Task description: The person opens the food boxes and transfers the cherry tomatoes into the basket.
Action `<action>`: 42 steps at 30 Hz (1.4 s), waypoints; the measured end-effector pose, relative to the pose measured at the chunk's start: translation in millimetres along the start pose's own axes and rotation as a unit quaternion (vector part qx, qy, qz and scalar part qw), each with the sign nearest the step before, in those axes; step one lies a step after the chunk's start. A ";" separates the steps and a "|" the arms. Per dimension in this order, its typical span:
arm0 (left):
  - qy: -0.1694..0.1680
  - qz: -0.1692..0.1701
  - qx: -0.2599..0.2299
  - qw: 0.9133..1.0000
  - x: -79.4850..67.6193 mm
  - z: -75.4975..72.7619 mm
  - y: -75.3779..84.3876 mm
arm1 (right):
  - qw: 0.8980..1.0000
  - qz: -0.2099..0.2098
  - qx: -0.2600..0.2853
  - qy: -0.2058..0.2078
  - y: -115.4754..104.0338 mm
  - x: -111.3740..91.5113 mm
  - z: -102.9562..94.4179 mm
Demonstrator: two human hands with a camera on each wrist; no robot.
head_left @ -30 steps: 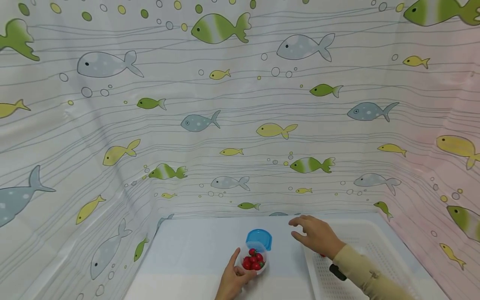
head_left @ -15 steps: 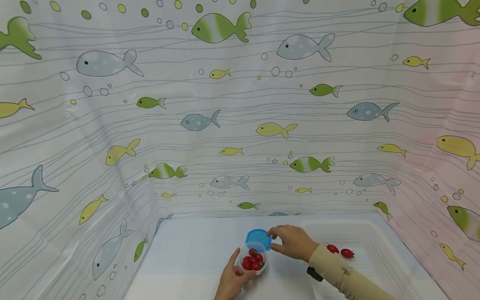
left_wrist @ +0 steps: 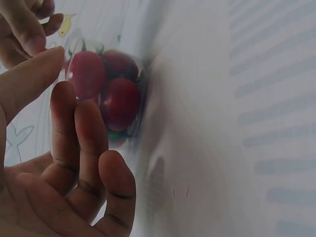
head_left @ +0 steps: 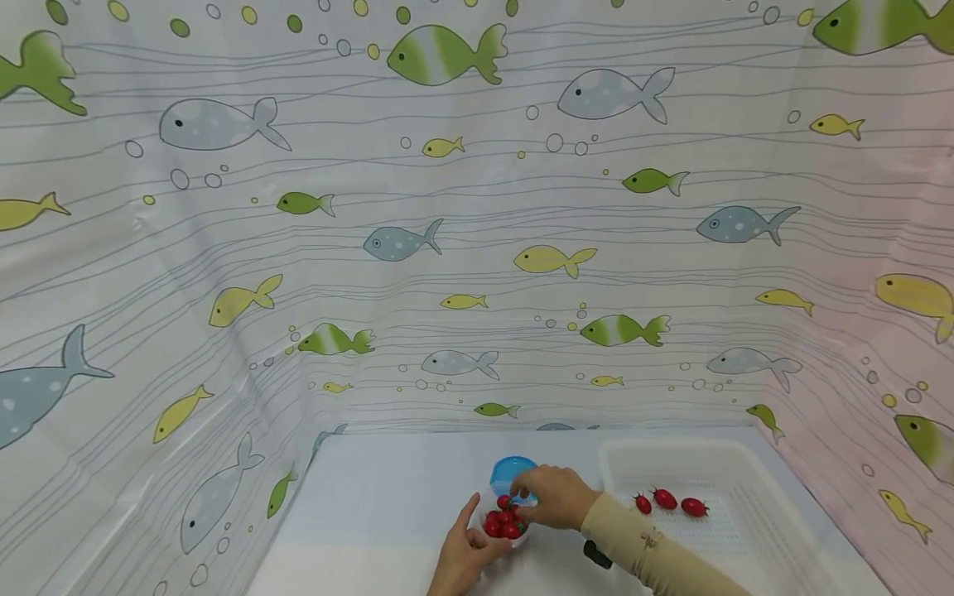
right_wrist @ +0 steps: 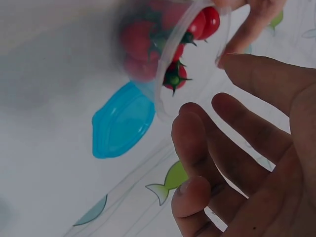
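My left hand (head_left: 464, 556) holds a small clear plastic tub (right_wrist: 171, 52), thumb on the near side and index finger along the left. Several red cherry tomatoes (head_left: 501, 525) with green stems fill the tub. My right hand (head_left: 557, 497) is over the tub from the right, its fingertips at the rim. In the right wrist view its fingers are loosely bent and spread, with nothing between them. A blue lid (head_left: 508, 473) lies on the table right behind the tub, partly hidden by the right hand.
A white perforated basket (head_left: 671, 447) stands on the right of the white table (head_left: 373, 497), with three cherry tomatoes (head_left: 665, 498) in it. The right sleeve crosses its near left corner. A fish-patterned curtain (head_left: 477, 207) encloses the table's back and sides.
My right hand has moved left from above the basket, past the lid, to the tub. The basket's three tomatoes have come into view from behind the arm. My left hand stays on the tub.
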State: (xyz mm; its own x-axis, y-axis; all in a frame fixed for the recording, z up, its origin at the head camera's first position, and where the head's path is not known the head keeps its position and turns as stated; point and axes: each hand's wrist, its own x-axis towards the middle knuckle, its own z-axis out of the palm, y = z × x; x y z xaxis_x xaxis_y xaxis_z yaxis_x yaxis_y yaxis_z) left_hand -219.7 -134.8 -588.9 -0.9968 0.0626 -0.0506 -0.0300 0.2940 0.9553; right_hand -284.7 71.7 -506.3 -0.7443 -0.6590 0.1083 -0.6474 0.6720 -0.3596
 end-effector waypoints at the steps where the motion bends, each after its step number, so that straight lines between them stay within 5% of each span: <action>1: -0.001 -0.001 0.000 1.000 -0.2 0.1 0.0 | 1.000 0.002 0.001 -0.006 -0.2 0.7 2.2; 14: 0.002 -0.009 -0.003 1.000 -0.2 1.0 -0.8 | 0.999 0.007 -0.004 -0.044 -0.4 7.7 27.7; 28: 0.010 -0.004 0.003 1.000 2.2 2.2 -2.0 | 0.996 0.029 0.002 -0.079 -12.6 11.6 22.6; 42: 0.008 -0.008 -0.008 1.000 1.4 -0.1 -1.9 | 0.997 0.007 0.007 -0.082 -13.4 12.6 25.5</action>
State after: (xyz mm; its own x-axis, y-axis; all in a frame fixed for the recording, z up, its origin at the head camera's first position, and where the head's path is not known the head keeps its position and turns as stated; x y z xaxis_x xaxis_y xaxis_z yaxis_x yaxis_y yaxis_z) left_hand -221.0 -135.4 -590.7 -0.9972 0.0433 -0.0611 -0.0466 0.2796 0.9590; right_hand -281.2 45.8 -523.8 -0.7153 -0.6971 -0.0491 -0.6344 0.6772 -0.3728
